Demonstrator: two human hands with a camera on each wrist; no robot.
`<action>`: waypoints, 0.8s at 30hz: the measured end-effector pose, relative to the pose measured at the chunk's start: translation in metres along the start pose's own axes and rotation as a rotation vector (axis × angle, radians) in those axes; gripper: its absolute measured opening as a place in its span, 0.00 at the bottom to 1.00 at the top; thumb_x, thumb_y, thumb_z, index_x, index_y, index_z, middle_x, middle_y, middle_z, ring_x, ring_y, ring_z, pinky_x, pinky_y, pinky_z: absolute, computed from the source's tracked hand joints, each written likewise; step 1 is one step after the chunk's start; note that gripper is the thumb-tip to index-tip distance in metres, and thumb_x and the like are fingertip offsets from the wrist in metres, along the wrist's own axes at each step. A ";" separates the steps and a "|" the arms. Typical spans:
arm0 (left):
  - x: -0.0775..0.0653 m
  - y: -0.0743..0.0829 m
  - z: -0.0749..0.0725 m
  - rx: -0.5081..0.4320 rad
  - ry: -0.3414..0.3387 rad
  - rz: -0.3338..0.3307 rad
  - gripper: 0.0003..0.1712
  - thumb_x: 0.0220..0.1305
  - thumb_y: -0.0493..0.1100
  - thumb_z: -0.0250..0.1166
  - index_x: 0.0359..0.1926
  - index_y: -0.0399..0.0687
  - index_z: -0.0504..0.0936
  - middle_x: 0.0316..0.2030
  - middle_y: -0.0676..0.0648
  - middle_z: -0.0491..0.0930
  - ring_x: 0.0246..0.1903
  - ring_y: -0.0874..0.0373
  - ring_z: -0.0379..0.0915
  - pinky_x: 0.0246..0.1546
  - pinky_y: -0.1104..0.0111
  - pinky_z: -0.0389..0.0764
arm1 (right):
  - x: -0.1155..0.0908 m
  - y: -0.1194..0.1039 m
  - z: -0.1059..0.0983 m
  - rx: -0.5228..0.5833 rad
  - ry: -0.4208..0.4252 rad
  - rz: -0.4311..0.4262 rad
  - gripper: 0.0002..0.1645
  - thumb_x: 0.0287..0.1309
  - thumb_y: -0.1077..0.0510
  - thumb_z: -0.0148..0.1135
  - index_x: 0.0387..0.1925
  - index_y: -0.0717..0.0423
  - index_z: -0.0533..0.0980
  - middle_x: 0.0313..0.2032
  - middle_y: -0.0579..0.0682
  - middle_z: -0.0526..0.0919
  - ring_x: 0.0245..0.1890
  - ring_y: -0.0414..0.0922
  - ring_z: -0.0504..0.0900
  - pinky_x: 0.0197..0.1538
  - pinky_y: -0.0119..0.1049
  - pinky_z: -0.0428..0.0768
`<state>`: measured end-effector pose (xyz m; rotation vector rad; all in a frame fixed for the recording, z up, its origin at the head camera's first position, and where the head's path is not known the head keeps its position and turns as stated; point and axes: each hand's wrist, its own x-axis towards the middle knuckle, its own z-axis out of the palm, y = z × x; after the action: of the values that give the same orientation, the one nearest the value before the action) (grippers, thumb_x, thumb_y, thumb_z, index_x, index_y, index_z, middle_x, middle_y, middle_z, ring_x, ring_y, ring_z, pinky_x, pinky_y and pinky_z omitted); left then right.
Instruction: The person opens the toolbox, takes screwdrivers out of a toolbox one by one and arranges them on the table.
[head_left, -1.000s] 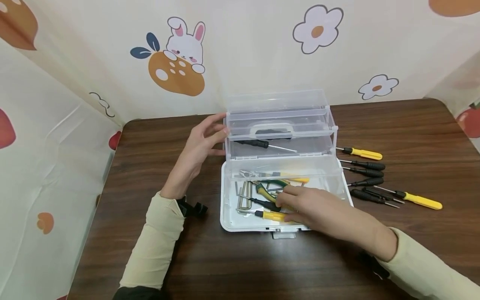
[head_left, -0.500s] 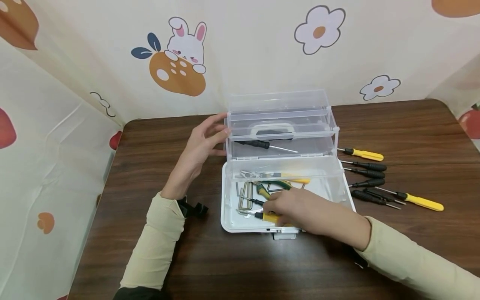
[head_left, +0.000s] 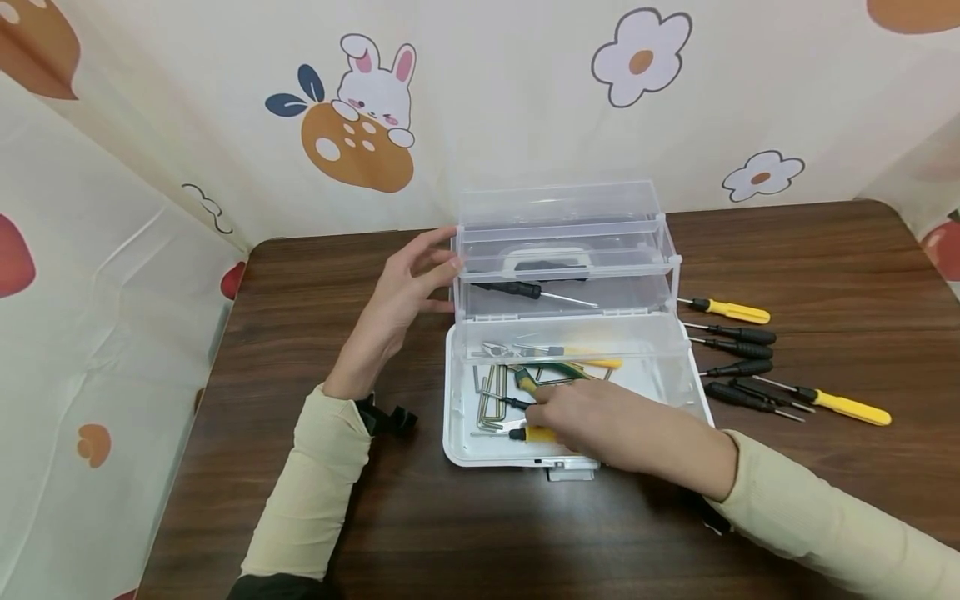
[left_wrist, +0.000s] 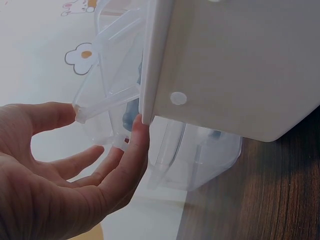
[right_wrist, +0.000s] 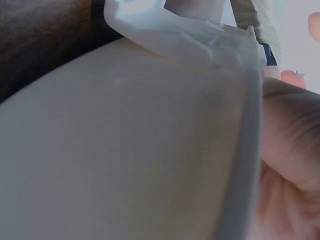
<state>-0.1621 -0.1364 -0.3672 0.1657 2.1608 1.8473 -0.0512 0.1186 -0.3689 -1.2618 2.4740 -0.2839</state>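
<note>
A white toolbox [head_left: 453, 450] stands with its clear lid and trays [head_left: 566, 271] raised. My left hand [head_left: 393, 296] is spread at the left side of the lid; in the left wrist view its fingertips touch a tray corner [left_wrist: 81, 114] and the lid rim [left_wrist: 149, 107]. Reaching over the box's front edge, my right hand [head_left: 600, 421] holds the handle of a yellow screwdriver [head_left: 540, 434], most of it hidden under the hand. Beside it lie a black screwdriver [head_left: 516, 403], hex keys [head_left: 491, 408], green-handled pliers [head_left: 525, 379] and another yellow screwdriver [head_left: 592, 361].
A black screwdriver [head_left: 517, 288] rests inside the opened lid. Right of the box several black screwdrivers [head_left: 742, 334] and yellow ones, such as a long-handled screwdriver [head_left: 851, 408], lie on the dark wooden table [head_left: 450, 533]. A patterned wall covering [head_left: 510, 92] rises behind.
My right hand has moved left over the yellow screwdriver's handle and taken hold of it; its shaft has shifted slightly. My left hand has stayed at the lid.
</note>
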 end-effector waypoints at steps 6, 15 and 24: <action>0.001 0.000 0.000 -0.007 0.001 0.001 0.30 0.77 0.44 0.61 0.76 0.53 0.70 0.63 0.33 0.76 0.51 0.47 0.83 0.39 0.60 0.92 | -0.002 -0.002 -0.004 -0.016 -0.013 0.044 0.16 0.52 0.70 0.73 0.40 0.50 0.81 0.35 0.46 0.82 0.32 0.40 0.76 0.27 0.29 0.75; 0.001 0.000 0.001 -0.010 0.001 -0.001 0.29 0.76 0.45 0.62 0.75 0.54 0.70 0.64 0.33 0.76 0.50 0.49 0.83 0.40 0.61 0.92 | -0.011 0.000 -0.002 -0.212 0.098 0.038 0.20 0.46 0.68 0.72 0.43 0.50 0.80 0.32 0.46 0.82 0.32 0.44 0.79 0.21 0.30 0.70; 0.001 -0.001 0.000 -0.001 -0.001 0.000 0.30 0.76 0.45 0.62 0.75 0.54 0.70 0.63 0.35 0.77 0.51 0.49 0.82 0.40 0.60 0.92 | -0.029 0.005 -0.008 -0.222 0.236 -0.001 0.21 0.42 0.68 0.71 0.40 0.49 0.79 0.31 0.42 0.78 0.32 0.41 0.75 0.22 0.30 0.70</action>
<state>-0.1632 -0.1361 -0.3680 0.1661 2.1584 1.8479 -0.0422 0.1456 -0.3567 -1.3866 2.7688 -0.1702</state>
